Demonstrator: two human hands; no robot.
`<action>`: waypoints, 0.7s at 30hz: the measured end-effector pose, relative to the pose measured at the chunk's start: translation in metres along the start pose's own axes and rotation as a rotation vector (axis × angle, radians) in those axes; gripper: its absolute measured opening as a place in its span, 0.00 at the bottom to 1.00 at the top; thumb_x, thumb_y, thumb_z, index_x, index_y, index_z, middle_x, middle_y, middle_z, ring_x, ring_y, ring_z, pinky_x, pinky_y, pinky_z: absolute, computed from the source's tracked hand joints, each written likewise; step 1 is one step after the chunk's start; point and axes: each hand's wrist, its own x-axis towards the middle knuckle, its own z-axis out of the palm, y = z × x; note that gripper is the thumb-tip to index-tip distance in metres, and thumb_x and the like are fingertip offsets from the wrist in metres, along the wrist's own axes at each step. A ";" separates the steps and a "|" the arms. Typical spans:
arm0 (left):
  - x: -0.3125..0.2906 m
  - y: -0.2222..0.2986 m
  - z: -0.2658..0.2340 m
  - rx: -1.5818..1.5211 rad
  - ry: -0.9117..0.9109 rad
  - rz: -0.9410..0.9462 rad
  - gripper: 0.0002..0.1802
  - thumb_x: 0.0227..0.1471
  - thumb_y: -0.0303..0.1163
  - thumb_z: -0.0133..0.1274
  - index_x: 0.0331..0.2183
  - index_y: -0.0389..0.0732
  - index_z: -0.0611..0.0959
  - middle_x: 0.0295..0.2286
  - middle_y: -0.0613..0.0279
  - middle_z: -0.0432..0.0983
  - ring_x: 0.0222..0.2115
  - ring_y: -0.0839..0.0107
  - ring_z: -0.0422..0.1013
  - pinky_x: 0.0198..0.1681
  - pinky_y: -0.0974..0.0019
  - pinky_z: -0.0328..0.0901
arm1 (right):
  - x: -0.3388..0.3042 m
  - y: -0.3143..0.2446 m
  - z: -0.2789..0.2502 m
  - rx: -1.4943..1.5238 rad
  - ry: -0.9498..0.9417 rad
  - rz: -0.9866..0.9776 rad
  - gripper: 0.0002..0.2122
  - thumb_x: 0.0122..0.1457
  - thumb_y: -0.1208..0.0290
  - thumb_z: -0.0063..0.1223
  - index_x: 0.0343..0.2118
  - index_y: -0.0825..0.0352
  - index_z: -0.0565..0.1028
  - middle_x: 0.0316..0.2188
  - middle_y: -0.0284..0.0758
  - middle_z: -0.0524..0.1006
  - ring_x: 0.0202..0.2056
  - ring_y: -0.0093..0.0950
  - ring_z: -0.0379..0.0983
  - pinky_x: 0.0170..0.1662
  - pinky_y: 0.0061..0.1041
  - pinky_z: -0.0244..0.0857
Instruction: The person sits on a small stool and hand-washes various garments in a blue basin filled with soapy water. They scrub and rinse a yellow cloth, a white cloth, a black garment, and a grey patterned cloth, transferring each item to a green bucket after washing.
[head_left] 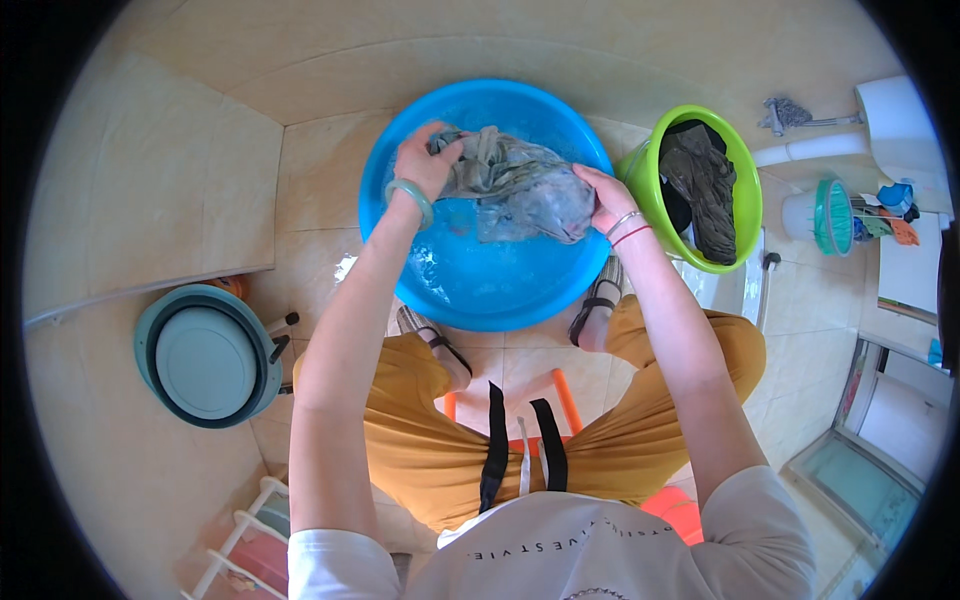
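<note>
A wet grey-green garment [520,185], bunched and partly covered in suds, stretches across a large round blue basin [480,300]. My left hand [428,162], with a pale green bangle at its wrist, has its fingers curled on the garment's left end. My right hand [606,198] grips the soapy right end near the basin's right rim, thumb on top. Some of its fingers are hidden under the cloth. Shallow water with patches of foam shows in the basin below.
A lime-green bucket [748,190] holding dark clothes [700,190] stands right of the basin. At the left is a grey-green collapsible tub [205,360]. My sandalled feet flank the basin's near side. A small bin with a green liner [832,218] stands far right.
</note>
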 end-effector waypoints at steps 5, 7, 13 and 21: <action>-0.047 0.017 0.030 0.031 -0.487 0.062 0.36 0.39 0.44 0.67 0.48 0.38 0.75 0.47 0.47 0.71 0.48 0.54 0.69 0.54 0.59 0.61 | -0.011 -0.011 0.034 0.363 0.002 0.093 0.12 0.62 0.76 0.46 0.48 0.73 0.69 0.47 0.42 0.71 0.49 0.34 0.68 0.54 0.36 0.66; -0.071 0.034 0.042 0.004 -0.497 0.041 0.34 0.41 0.45 0.66 0.48 0.38 0.76 0.47 0.48 0.72 0.46 0.57 0.69 0.53 0.60 0.62 | -0.020 -0.011 0.050 0.390 -0.036 0.041 0.16 0.61 0.79 0.45 0.52 0.74 0.66 0.51 0.44 0.67 0.54 0.36 0.64 0.56 0.37 0.64; -0.056 0.033 0.039 -0.569 -0.382 -0.380 0.19 0.55 0.39 0.48 0.46 0.40 0.76 0.42 0.59 0.75 0.42 0.70 0.70 0.45 0.63 0.63 | -0.036 -0.021 0.061 -0.227 -0.267 -0.252 0.25 0.54 0.86 0.44 0.58 0.69 0.64 0.55 0.40 0.68 0.58 0.36 0.62 0.56 0.36 0.63; -0.040 0.063 0.011 -0.809 -0.408 -0.490 0.20 0.59 0.43 0.41 0.45 0.40 0.75 0.41 0.60 0.75 0.41 0.67 0.70 0.47 0.59 0.64 | -0.020 0.010 0.031 -0.880 -0.217 -0.625 0.15 0.55 0.70 0.58 0.46 0.66 0.74 0.43 0.35 0.78 0.44 0.26 0.73 0.51 0.24 0.64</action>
